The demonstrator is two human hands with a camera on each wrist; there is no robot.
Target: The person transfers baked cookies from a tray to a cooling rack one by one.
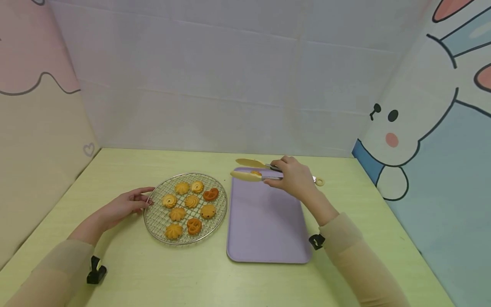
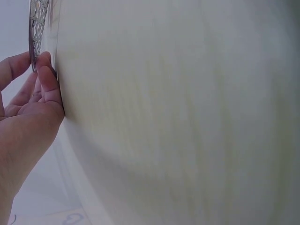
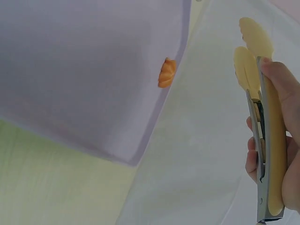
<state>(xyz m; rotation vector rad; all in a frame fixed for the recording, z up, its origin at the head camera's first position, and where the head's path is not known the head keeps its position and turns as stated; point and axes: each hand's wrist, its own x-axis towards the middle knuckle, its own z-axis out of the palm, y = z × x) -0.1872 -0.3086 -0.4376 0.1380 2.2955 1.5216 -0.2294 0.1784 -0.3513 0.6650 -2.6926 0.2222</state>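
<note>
A round wire rack (image 1: 161,222) carries several shell-shaped, swirled and round cookies (image 1: 192,201), along with two pretzels (image 1: 194,226). At its left rim, my left hand (image 1: 122,207) pinches the edge (image 2: 33,44), thumb on one side and fingertips on the other. My right hand (image 1: 294,177) grips yellow-headed tongs (image 3: 273,154) over the far end of a purple tray (image 1: 264,230). The tong heads are spread apart with nothing between them in the right wrist view. One orange-brown cookie (image 3: 167,73) lies on the tray by its far edge, partly hidden by the tongs in the head view.
The rack stands just left of the tray on a pale yellow-green table (image 1: 184,275). A white sheet wall (image 1: 230,76) rises behind the table. Printed panels stand at both sides, the right one with a rabbit (image 1: 406,128).
</note>
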